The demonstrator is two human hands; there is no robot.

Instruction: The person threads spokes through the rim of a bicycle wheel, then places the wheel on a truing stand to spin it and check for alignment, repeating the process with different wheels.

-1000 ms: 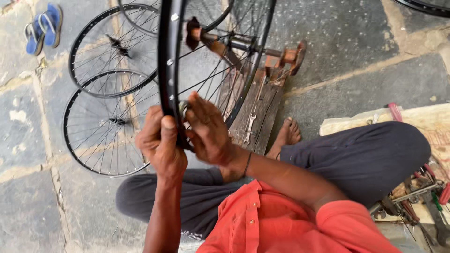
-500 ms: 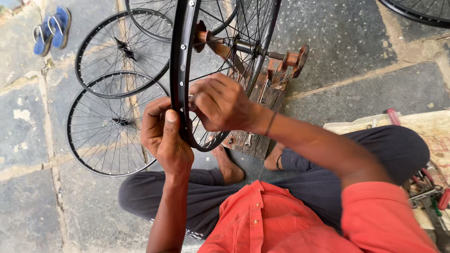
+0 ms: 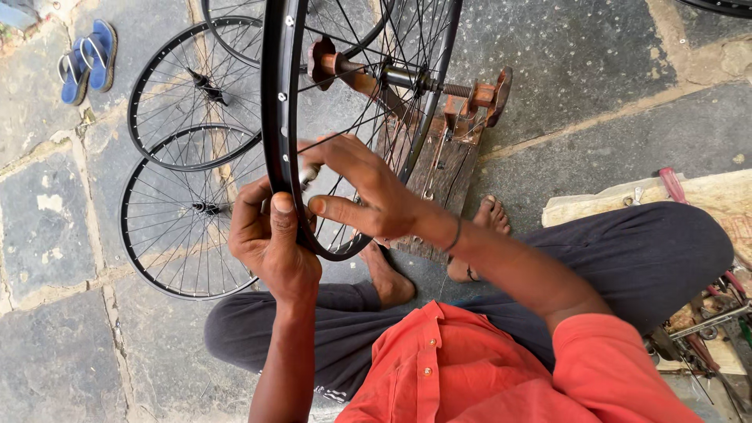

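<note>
Wheel rim (image 3: 276, 117), black, stands upright on a rusty axle stand (image 3: 462, 102) w/ wooden base, directly in front of the seated person. Left hand (image 3: 270, 243) is clamped on the rim's lower arc, thumb pressed along the outer face, fingers wrapped behind. Right hand (image 3: 368, 192) reaches through the spokes just beside the left; thumb and forefinger are pinched together on a small silver piece (image 3: 308, 174) at the rim's inner side, exact part too small to tell. Hands nearly touching. Two more spoked wheels (image 3: 184, 215) lie flat on the stone floor (image 3: 47, 235), left of the rim. Blue sandals (image 3: 86, 51) top left. Hand tools (image 3: 705, 329) at right edge.
</note>
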